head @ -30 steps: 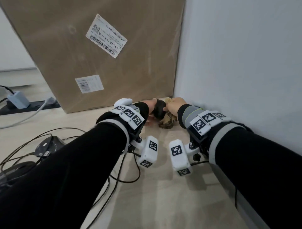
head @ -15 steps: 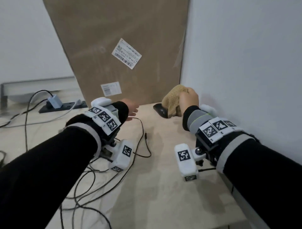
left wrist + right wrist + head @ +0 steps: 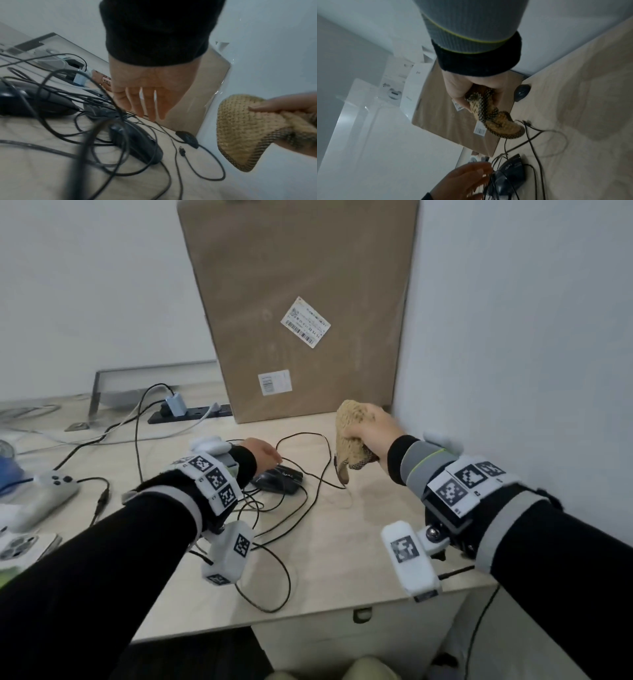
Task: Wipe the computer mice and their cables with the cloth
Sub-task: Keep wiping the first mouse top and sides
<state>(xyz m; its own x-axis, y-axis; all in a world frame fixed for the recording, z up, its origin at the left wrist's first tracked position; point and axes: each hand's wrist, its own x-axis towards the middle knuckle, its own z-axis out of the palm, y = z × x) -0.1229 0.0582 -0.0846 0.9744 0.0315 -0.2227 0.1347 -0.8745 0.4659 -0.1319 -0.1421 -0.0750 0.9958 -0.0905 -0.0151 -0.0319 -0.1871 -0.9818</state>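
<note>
The table (image 3: pixel 342 559) ends at a white wall (image 3: pixel 513 337) on the right, and a tall cardboard box (image 3: pixel 301 285) stands against its far edge in the corner. Bare wood lies open between the two forearms and toward the near edge; the left half is crowded with loose black cables (image 3: pixel 274 529), a power strip (image 3: pixel 191 414), a white game controller (image 3: pixel 44 491) and a phone (image 3: pixel 20 546).

The left hand (image 3: pixel 260 451) reaches forward with palm down and fingers straight, slightly spread; its grip is wide and holds nothing. It hovers just above a black mouse (image 3: pixel 277 479) in the cable tangle; whether it touches cannot be told. In the left wrist view two more mice lie further left among the same cables, a large one (image 3: pixel 34 102) and one partly hidden behind it (image 3: pixel 101 109).

The right hand (image 3: pixel 375 431) is raised off the table near the wall, knuckles up, its grip closed around a bunched tan cloth (image 3: pixel 351 433). The cloth is knitted, with a darker stitched border, and one end hangs down from the fist clear of the surface.

A small black mouse (image 3: pixel 521 92) sits alone in the far corner, beside the foot of the box and near the wall. Its thin cable (image 3: pixel 211 169) loops back across the open wood, and a loose plug (image 3: pixel 182 150) lies beside it.
</note>
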